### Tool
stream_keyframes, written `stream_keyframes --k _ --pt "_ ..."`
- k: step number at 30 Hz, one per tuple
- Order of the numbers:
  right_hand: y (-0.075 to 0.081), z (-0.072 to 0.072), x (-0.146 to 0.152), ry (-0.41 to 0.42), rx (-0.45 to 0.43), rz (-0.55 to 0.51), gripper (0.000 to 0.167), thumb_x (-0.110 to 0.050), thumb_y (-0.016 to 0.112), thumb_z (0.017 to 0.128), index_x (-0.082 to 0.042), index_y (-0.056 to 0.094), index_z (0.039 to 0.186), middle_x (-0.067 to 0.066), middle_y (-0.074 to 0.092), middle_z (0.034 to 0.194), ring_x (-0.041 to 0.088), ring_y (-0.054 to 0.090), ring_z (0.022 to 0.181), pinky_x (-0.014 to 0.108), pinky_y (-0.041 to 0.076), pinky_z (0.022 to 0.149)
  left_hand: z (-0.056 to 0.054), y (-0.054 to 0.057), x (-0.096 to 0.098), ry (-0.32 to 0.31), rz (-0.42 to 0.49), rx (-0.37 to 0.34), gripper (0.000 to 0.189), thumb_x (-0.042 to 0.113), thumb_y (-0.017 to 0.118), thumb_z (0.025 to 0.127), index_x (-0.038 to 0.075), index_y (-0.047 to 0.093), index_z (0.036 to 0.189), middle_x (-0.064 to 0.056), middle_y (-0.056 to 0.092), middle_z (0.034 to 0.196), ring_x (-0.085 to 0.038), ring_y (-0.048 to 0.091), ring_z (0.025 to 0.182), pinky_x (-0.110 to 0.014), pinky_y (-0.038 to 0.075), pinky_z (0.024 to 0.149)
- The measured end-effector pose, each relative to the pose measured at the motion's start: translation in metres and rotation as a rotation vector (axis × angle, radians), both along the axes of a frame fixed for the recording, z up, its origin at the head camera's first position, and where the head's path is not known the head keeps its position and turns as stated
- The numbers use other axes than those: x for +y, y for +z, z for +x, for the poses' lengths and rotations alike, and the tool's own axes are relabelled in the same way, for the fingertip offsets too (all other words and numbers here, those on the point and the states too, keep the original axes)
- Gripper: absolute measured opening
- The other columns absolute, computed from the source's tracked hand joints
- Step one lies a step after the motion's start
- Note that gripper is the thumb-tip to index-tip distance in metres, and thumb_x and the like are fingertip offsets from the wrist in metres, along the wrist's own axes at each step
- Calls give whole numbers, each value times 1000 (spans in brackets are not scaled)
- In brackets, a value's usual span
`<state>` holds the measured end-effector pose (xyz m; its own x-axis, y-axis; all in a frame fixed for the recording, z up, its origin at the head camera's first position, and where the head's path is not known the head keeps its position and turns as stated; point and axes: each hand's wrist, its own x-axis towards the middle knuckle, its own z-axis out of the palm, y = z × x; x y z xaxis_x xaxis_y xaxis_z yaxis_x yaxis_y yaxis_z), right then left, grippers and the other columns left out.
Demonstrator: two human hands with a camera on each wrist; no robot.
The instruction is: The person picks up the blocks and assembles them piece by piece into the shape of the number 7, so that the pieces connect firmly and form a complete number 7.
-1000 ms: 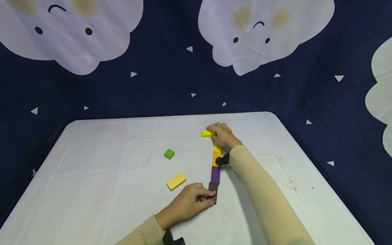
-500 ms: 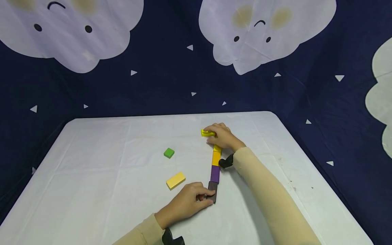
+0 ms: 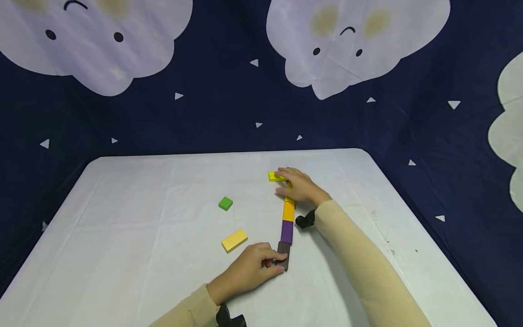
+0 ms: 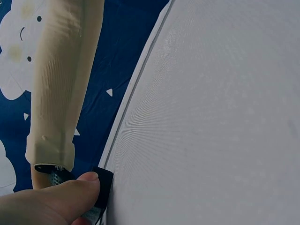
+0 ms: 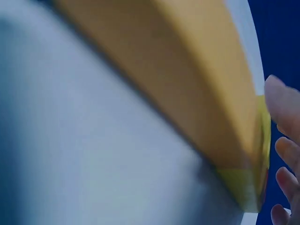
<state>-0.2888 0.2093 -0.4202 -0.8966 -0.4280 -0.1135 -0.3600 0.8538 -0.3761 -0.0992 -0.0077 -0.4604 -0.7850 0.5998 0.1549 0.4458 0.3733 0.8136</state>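
Note:
A row of wooden blocks runs away from me on the white table. My left hand [image 3: 251, 268] pinches the dark brown block [image 3: 283, 250] at the near end, which shows dark beside the thumb [image 4: 89, 183] in the left wrist view. Beyond it lie a purple block [image 3: 287, 231] and an orange block [image 3: 288, 211]. My right hand [image 3: 301, 186] hovers over the far part of the row, fingers spread and apart from the blocks, partly covering them. Past its fingertips a bright yellow block [image 3: 275, 177] lies crosswise. The orange block [image 5: 187, 70] looms large in the right wrist view.
Left of the row, a green block [image 3: 225, 203] and a pale yellow block [image 3: 234, 240] lie loose on the white tabletop [image 3: 122, 254]. A dark blue cloth [image 3: 220, 91] with clouds hangs behind the table's far edge.
My right hand has loosened from the far yellow block, opened its fingers and drawn slightly back and right along the row. The left hand has stayed at the dark brown block.

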Motion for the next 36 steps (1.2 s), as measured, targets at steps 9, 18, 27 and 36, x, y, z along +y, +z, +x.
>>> stream_keyframes --k 9,18,27,36 --pt "-13 5 3 24 -25 70 77 -57 48 98 -25 16 160 -2 5 169 26 -1 156 57 10 123 0 1 0 0 0 8 26 24 76 88 18 76 114 14 53 74 4 45 67 -14 42 60" --pt "-16 6 4 17 -48 100 77 -59 41 100 -22 13 161 0 2 169 27 -3 156 56 8 123 0 2 0 -3 3 2 27 24 76 88 19 76 115 14 52 74 3 45 66 -14 41 60" --pt "-18 11 3 15 -33 91 75 -58 39 101 -20 13 161 1 2 169 27 -4 156 56 9 123 1 1 0 -4 -9 0 28 24 76 88 19 75 116 14 52 74 3 45 67 -14 40 60" --pt "-19 11 3 12 -34 99 77 -60 39 100 -22 11 161 -1 0 169 26 -5 156 54 8 124 1 3 0 -6 -27 -2 29 24 75 89 18 74 117 12 52 75 2 45 69 -14 40 61"
